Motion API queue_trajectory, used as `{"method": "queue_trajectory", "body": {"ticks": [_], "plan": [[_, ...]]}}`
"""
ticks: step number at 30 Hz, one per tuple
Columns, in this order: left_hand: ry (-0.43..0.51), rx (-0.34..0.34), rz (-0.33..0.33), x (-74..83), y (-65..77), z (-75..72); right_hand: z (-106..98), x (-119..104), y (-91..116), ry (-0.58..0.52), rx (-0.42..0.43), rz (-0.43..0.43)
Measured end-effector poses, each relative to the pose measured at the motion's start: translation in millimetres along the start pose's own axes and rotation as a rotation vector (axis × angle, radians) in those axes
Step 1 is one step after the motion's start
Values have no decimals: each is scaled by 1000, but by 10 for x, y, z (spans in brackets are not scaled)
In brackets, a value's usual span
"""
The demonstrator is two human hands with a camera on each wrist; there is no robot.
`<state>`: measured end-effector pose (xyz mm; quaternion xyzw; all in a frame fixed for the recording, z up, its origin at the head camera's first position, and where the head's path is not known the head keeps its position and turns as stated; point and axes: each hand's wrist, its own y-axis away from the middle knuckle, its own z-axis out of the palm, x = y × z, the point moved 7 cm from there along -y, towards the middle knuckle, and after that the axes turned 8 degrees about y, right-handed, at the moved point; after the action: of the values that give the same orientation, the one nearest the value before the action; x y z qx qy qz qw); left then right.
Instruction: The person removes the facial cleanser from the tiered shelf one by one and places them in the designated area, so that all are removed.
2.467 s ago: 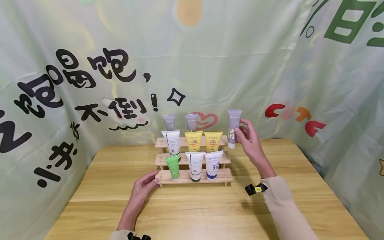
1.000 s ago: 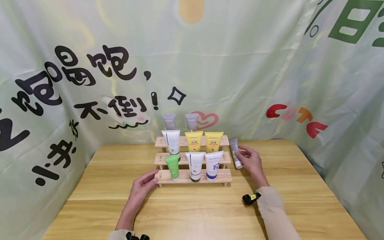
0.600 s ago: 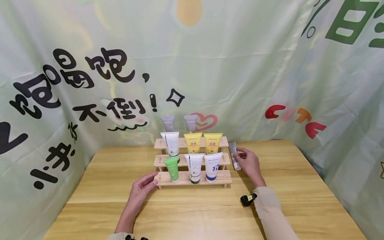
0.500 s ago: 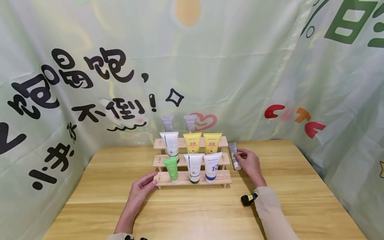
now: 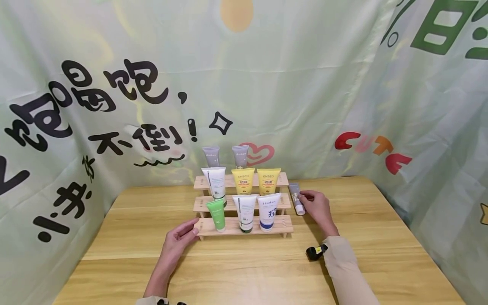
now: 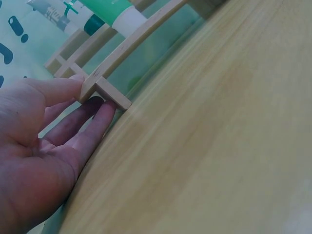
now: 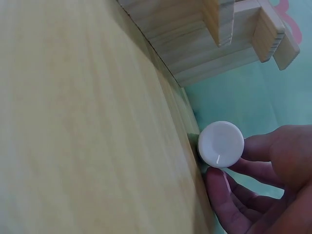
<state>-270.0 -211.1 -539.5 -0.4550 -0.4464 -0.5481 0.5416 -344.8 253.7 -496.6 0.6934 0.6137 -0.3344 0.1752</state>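
My left hand (image 5: 178, 239) holds the left end of the lowest step of a three-tier wooden rack (image 5: 228, 228); in the left wrist view the thumb (image 6: 61, 90) lies on the step's end, other fingers under it. Right of the rack, a grey squeeze tube (image 5: 295, 198) lies on the table, its white cap (image 7: 221, 145) toward me. My right hand (image 5: 317, 209) has its curled fingers at the tube's right side. The rack bears a green tube (image 5: 217, 214), white tubes (image 5: 245, 212), a white-and-blue tube (image 5: 269, 212), yellow tubes (image 5: 243, 180) and two more grey tubes (image 5: 211, 156).
The wooden table (image 5: 244, 271) runs back to a printed cloth backdrop (image 5: 289, 84) that also closes in both sides. A black wrist camera (image 5: 314, 253) sits by the right sleeve (image 5: 345, 262).
My right hand has lowered the grey tube from upright in the air beside the top tier to lying on the table, its label now turned upward. The left hand stays at the rack.
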Motion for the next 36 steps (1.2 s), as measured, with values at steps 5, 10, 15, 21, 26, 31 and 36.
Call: {"method": "queue_trajectory", "body": {"ticks": [5, 10, 15, 21, 26, 31, 36], "plan": [[-1, 9, 8, 19, 2, -6, 5, 9, -18, -20, -6, 18], [19, 0, -1, 16, 2, -9, -54, 26, -4, -120, -6, 66], [27, 6, -13, 5, 8, -34, -130, 0, 27, -240, -15, 81], [27, 7, 4, 16, 13, -44, -237, -89, 70, -308, -43, 55], [45, -1, -1, 13, 5, -22, -363, -265, 122, -390, -55, -6], [56, -11, -5, 9, 0, 14, -537, -491, 191, -438, -23, -98], [58, -6, -8, 4, 12, 3, -640, -768, 220, -471, -6, -179]]}}
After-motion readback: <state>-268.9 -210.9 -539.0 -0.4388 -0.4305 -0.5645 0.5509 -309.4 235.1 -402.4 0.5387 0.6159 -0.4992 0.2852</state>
